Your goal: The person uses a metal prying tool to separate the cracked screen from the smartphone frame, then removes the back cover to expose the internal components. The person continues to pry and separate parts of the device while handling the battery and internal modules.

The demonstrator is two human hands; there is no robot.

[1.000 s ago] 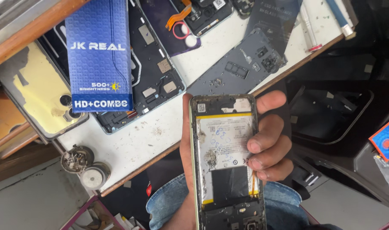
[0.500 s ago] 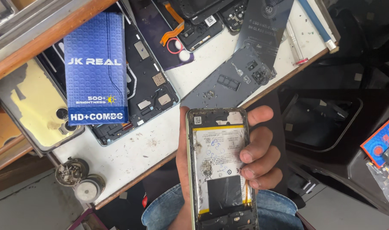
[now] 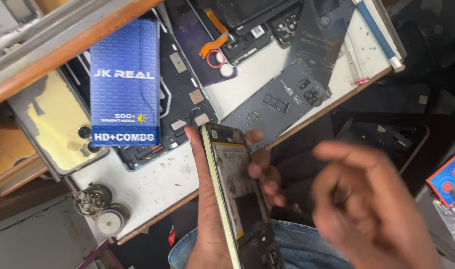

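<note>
My left hand [image 3: 206, 219] grips an opened phone [image 3: 239, 192] with its back cover off, thumb on the left edge and fingers curled round the right edge. The phone is tilted so its pale yellow-green side frame faces me, with battery and boards showing. It hangs over my lap, just in front of the table edge. My right hand [image 3: 372, 204] is blurred at the lower right, apart from the phone, fingers loosely spread with nothing seen in them.
A white worktable [image 3: 152, 187] carries a blue display box [image 3: 124, 82], a dark phone frame [image 3: 185, 102], a grey inner panel [image 3: 287, 97], a yellowish back cover [image 3: 50, 124] and further phone parts. Two round metal pieces [image 3: 100, 211] sit by its left corner.
The phone has turned from flat-on to nearly edge-on in my left hand. My right hand has come into view at the lower right, moving fast.
</note>
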